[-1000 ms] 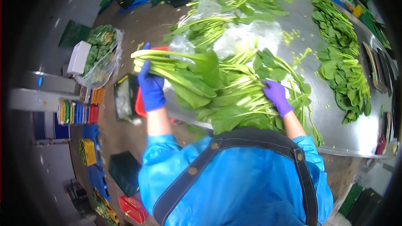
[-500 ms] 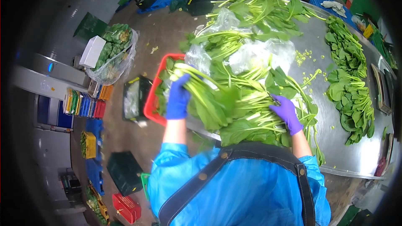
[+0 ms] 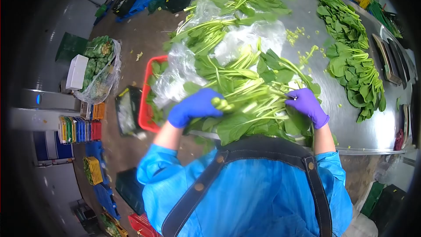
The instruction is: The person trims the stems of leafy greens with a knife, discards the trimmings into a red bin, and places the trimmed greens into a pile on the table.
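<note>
My left hand (image 3: 196,106), in a blue glove, is closed around leafy green stalks (image 3: 223,104). Their pale cut ends poke out past its right side. A pile of leafy greens (image 3: 245,120) lies on the metal table right beside it. My right hand (image 3: 308,106), in a purple glove, is at the right side of that pile. Its fingers pinch a small thin metal tool (image 3: 293,98), mostly hidden, whose exact kind I cannot make out. Clear plastic bags (image 3: 175,74) lie among the greens above my left hand.
Two rows of bunched greens (image 3: 354,77) lie along the right of the metal table (image 3: 346,131). Small cut stem pieces (image 3: 294,36) are scattered near its middle. On the left, a red crate (image 3: 144,105) with leaves stands against the table, beside a dark crate (image 3: 131,109).
My left hand has moved down and right with stalks, from above the red crate's edge to the pile. My right hand stays near the same spot. The whole view has shifted slightly.
</note>
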`<state>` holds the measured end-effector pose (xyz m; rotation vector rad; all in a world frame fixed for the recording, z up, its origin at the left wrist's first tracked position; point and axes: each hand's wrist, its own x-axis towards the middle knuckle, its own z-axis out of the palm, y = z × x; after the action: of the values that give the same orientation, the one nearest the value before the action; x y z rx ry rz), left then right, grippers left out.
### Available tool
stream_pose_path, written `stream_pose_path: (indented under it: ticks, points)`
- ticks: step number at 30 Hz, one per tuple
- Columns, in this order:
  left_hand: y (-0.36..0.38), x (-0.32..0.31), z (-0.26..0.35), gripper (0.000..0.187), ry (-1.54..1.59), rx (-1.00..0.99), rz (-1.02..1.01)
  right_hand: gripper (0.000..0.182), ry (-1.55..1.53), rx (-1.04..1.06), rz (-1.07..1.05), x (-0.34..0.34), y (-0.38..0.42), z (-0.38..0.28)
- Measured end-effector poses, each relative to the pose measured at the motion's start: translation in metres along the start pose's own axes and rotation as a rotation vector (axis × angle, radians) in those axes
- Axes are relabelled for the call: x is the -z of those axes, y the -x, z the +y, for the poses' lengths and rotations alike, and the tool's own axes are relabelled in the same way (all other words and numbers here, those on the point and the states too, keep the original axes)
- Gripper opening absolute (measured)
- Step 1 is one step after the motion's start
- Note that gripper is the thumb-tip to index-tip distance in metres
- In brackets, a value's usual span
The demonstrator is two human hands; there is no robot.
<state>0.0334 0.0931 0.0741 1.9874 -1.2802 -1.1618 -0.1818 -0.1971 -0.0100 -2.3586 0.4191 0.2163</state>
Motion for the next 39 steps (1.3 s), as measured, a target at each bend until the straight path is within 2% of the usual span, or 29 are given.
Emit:
stream_pose_path:
  ticks: [1, 3, 4, 6, 7, 8, 9, 11, 13, 15, 16, 17, 18, 19, 21, 22, 23, 25, 26, 27, 29, 39]
  points:
    - [-0.002, -0.001, -0.004, 0.025, -0.002, -0.002, -0.003, 0.030, -0.001, -0.003, 0.003, -0.010, -0.004, 0.011]
    - [-0.004, -0.005, -0.009, 0.027, 0.168, 0.074, 0.067, 0.036, 0.096, 0.053, 0.384, -0.032, -0.009, 0.025]
    - [-0.006, -0.010, -0.009, 0.027, 0.166, 0.074, 0.059, 0.040, -0.076, 0.014, 0.343, -0.041, -0.020, 0.018]
    - [-0.019, -0.026, -0.004, 0.030, 0.197, 0.021, 0.082, 0.036, -0.255, 0.054, 0.307, -0.067, -0.043, 0.009]
    - [-0.023, -0.032, -0.002, 0.030, 0.198, 0.019, 0.080, 0.031, 0.011, 0.088, 0.262, -0.082, -0.064, 0.018]
    - [-0.026, -0.037, -0.001, 0.031, 0.189, 0.036, 0.019, 0.027, 0.079, 0.036, 0.235, -0.094, -0.076, 0.018]
    - [-0.028, -0.042, 0.000, 0.032, 0.181, 0.052, -0.040, 0.027, 0.080, 0.035, 0.234, -0.096, -0.078, 0.015]
    - [-0.029, -0.046, 0.001, 0.030, 0.187, 0.019, -0.012, 0.026, 0.146, -0.041, 0.179, -0.094, -0.086, 0.011]
    - [-0.033, -0.052, -0.001, 0.028, 0.173, 0.064, 0.012, 0.032, 0.183, 0.003, 0.174, -0.096, -0.087, 0.015]
    - [-0.048, -0.063, -0.019, 0.030, 0.169, 0.022, 0.059, 0.042, -0.171, 0.075, 0.101, -0.087, -0.084, 0.016]
    - [-0.057, -0.070, -0.021, 0.033, 0.127, -0.077, 0.207, 0.042, -0.164, 0.080, 0.101, -0.073, -0.078, 0.003]
    - [-0.065, -0.079, -0.024, 0.035, 0.086, -0.172, 0.354, 0.046, -0.281, 0.028, 0.079, -0.056, -0.064, -0.020]
    - [-0.076, -0.082, -0.029, 0.046, 0.022, -0.237, 0.332, 0.050, -0.399, -0.027, 0.055, -0.047, -0.053, -0.037]
    - [-0.085, -0.083, -0.031, 0.046, 0.028, -0.235, 0.336, 0.050, -0.395, -0.028, 0.049, -0.046, -0.046, -0.045]
    - [-0.098, -0.081, -0.030, 0.044, -0.074, -0.208, 0.111, 0.051, -0.389, 0.153, 0.254, -0.046, -0.035, -0.055]
    - [-0.096, -0.080, -0.027, 0.044, -0.026, -0.191, 0.129, 0.050, -0.471, 0.217, 0.348, -0.050, -0.031, -0.055]
    - [-0.093, -0.078, -0.024, 0.044, -0.031, -0.198, 0.129, 0.050, -0.469, 0.218, 0.356, -0.049, -0.025, -0.056]
    - [-0.081, -0.072, -0.011, 0.042, 0.140, -0.201, 0.210, 0.044, -0.468, 0.053, 0.467, -0.044, -0.015, -0.059]
    - [-0.073, -0.068, 0.001, 0.039, 0.264, -0.217, 0.207, 0.042, -0.318, 0.207, 0.566, -0.053, -0.017, -0.046]
    - [-0.070, -0.068, 0.007, 0.039, 0.265, -0.213, 0.202, 0.042, -0.322, 0.201, 0.565, -0.055, -0.015, -0.048]
    - [-0.067, -0.067, 0.012, 0.055, 0.185, -0.296, 0.243, 0.041, -0.291, 0.275, 0.549, -0.056, -0.011, -0.056]
    - [-0.061, -0.069, 0.019, 0.044, 0.315, -0.230, 0.208, 0.041, -0.239, 0.236, 0.528, -0.054, -0.010, -0.069]
